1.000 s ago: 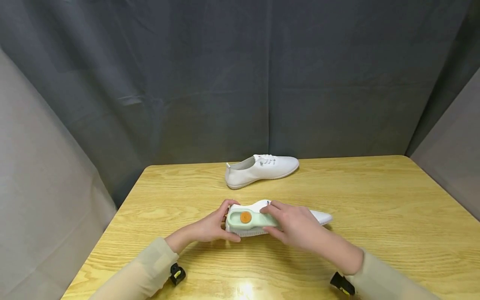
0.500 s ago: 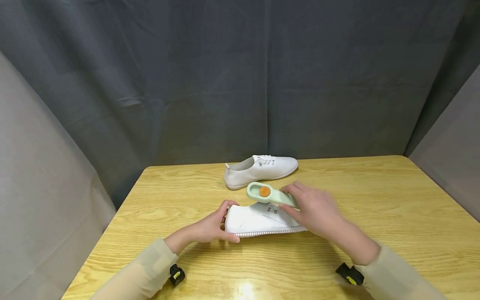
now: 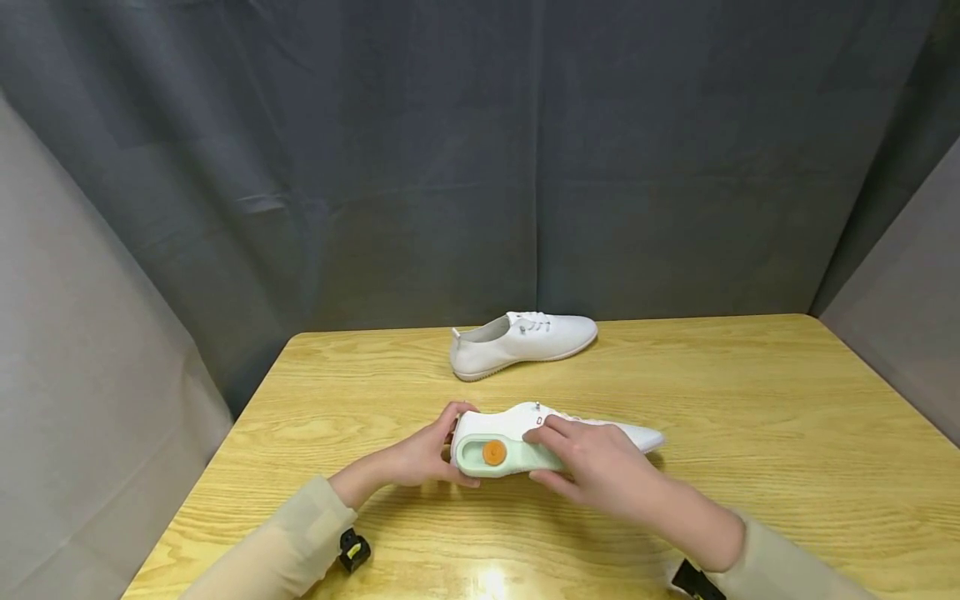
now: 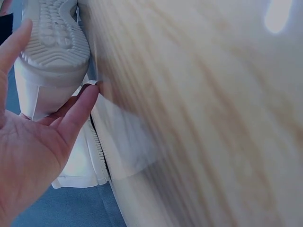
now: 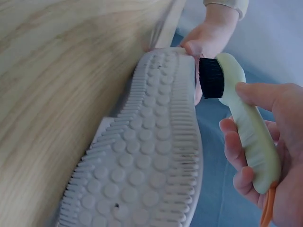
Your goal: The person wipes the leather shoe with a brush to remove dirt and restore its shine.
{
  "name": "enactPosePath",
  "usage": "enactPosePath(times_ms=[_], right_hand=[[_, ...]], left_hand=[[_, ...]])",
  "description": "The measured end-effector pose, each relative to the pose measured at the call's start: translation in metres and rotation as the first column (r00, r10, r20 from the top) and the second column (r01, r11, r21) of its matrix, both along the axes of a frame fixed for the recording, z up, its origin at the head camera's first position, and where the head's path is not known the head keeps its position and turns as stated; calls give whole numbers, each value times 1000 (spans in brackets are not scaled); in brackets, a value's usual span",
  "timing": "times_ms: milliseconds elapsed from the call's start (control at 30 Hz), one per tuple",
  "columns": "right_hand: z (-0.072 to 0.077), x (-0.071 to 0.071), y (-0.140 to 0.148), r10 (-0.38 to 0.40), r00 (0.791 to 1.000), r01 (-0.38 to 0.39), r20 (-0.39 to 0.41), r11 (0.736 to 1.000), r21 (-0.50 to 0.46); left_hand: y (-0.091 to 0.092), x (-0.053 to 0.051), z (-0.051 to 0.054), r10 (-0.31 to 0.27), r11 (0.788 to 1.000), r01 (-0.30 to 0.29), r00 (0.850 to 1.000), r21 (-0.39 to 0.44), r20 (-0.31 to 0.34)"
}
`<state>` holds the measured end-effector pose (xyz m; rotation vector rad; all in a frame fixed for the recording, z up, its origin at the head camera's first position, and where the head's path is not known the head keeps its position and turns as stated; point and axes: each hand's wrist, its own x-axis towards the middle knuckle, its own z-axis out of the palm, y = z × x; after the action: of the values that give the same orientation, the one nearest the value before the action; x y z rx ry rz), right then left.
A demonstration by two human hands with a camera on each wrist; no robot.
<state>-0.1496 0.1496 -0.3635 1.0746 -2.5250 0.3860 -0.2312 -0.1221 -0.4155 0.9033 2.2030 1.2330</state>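
A white lace-up shoe (image 3: 487,422) lies tilted on its side, its ridged, dotted sole (image 5: 142,142) facing me. My left hand (image 3: 416,454) grips it around the heel (image 4: 49,92), thumb and fingers on opposite sides. In my right hand (image 3: 609,463) is a pale green shoe brush (image 5: 255,139), held by its handle between thumb and fingers. The brush head, with a round orange knob (image 3: 494,452), covers part of the heel side in the head view. Its black bristles (image 5: 211,78) face the shoe near the heel; whether they touch cannot be told.
A second white shoe (image 3: 525,343) stands upright near the table's back edge, toe to the right. Both shoes are on a wood-grain table (image 3: 780,417). Dark grey cloth (image 3: 420,167) hangs behind, with pale panels (image 3: 90,375) at the sides.
The right hand swings the brush up and right over the laces, then back left and down to the heel, slightly lower than at first. The left hand and the shoe stay in place.
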Motion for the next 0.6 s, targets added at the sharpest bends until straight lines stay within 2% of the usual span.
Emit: enactPosePath(times_ms=[133, 233, 333, 467, 600], right_hand=[[-3, -1, -1, 6, 1000, -6, 13, 1000, 0], [-4, -5, 0, -17, 999, 17, 38, 1000, 1], [-2, -11, 4, -67, 992, 67, 103, 998, -1], [1, -20, 12, -152, 972, 160, 177, 987, -33], [3, -31, 23, -238, 954, 255, 183, 964, -79]], left_hand=[[0, 0, 0, -4, 1000, 3, 1000, -6, -9], [0, 0, 0, -8, 1000, 8, 1000, 9, 0], [-1, 0, 0, 1, 1000, -1, 1000, 4, 5], [-1, 1, 1, 26, 999, -26, 1000, -24, 5], [0, 2, 0, 30, 999, -30, 999, -25, 11]])
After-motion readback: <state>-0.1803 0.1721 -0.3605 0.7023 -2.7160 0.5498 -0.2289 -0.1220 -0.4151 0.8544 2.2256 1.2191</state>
